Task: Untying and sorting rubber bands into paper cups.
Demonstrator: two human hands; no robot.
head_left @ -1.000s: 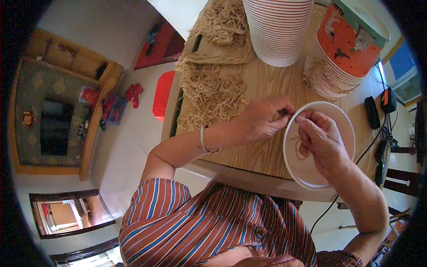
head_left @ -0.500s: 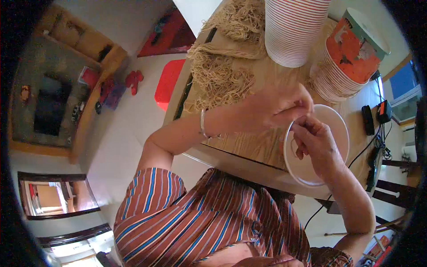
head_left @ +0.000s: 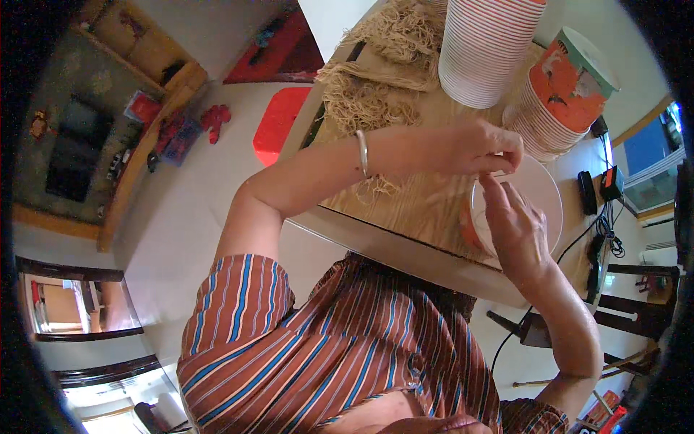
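Note:
A paper bucket (head_left: pixel 547 199), white inside with an orange outer side, sits tilted near the table's front right edge. Over its far left rim my left hand (head_left: pixel 491 150), with a silver bangle at the wrist, is closed with the fingertips pinched together. My right hand (head_left: pixel 519 220) is in front of the bucket's opening, its thumb and bent fingers meeting the left fingertips at the rim. What the two hands pinch is too small to make out. Beyond my left forearm lies a heap of tan cords (head_left: pixel 361 105).
A tall stack of white-rimmed paper buckets (head_left: pixel 481 61) stands at the back, with a shorter orange and green stack (head_left: pixel 571 94) to its right. A black adapter (head_left: pixel 612 183) and cables lie at the right edge. A red stool (head_left: pixel 280 123) stands left of the table (head_left: pixel 412 210).
Both hands have moved up and slightly away from me. My right hand has come out of the bucket's opening toward its rim. The bucket has tipped, showing more orange side.

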